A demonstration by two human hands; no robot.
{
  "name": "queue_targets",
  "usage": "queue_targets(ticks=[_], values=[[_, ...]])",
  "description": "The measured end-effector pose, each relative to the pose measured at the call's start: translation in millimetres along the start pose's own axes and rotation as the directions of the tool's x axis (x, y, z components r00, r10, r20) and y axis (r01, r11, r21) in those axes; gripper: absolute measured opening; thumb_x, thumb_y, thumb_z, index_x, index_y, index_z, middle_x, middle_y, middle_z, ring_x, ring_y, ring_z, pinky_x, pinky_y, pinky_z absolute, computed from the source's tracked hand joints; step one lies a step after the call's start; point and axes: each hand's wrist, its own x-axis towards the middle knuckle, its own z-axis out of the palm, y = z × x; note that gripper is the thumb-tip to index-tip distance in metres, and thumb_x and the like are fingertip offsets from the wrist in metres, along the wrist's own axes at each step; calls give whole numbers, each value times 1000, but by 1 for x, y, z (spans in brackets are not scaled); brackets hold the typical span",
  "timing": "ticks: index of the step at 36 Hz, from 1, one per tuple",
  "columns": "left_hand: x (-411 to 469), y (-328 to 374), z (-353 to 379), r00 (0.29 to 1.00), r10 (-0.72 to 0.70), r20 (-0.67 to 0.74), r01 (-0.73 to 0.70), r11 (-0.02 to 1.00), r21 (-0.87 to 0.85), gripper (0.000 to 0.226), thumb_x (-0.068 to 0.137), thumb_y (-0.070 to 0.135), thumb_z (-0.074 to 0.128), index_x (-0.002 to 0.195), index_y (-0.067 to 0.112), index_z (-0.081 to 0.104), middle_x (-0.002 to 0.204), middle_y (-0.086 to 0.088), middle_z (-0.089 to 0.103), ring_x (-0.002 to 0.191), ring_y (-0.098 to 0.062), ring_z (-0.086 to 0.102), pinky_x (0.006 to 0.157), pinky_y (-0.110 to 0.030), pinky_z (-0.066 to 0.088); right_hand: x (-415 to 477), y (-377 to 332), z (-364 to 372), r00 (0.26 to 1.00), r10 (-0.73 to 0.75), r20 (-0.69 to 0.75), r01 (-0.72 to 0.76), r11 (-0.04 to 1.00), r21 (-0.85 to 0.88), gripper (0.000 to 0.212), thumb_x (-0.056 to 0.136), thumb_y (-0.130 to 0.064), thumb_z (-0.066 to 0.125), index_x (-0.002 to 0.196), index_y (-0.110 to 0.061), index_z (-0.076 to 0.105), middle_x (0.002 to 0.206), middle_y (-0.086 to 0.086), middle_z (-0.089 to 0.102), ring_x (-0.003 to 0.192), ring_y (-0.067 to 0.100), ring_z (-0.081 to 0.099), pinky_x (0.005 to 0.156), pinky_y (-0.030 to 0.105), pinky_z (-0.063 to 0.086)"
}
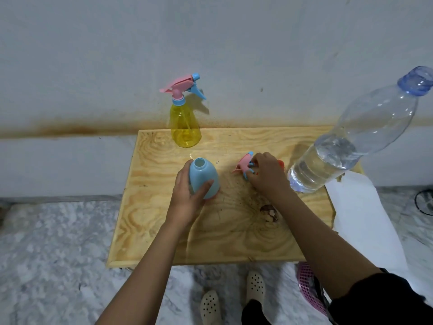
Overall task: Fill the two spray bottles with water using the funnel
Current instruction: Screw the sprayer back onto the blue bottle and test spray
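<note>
Mid-board (210, 242): gripping uncapped blue bottle (203, 174) in left hand (187, 195), fingers wrapped round its body. Pinching detached pink spray head (243, 163) just beside it with right hand (267, 174) (orange piece (281, 163) behind, mostly hidden). At far edge, upright: capped yellow spray bottle (185, 127). Near right edge: part-full water bottle (339, 148).

The single wide-angle head camera is looking forward and steeply down from above the near edge of the wooden board (150, 226), close over it, facing the wall (210, 43) beyond its far edge.
</note>
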Motion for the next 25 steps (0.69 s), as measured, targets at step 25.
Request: queue_targets(ticks=[25], values=[[1,-1,0,999,34,10,-34,999,36,75,80,37,72,143,21,33,138,-1,43,121,-15,43,95,-28,41,14,-47,-10,979,203,26,-185,819,543,22,80,-12,70,98,-1,62,69,-8,51,64,6,48,58,10,36]])
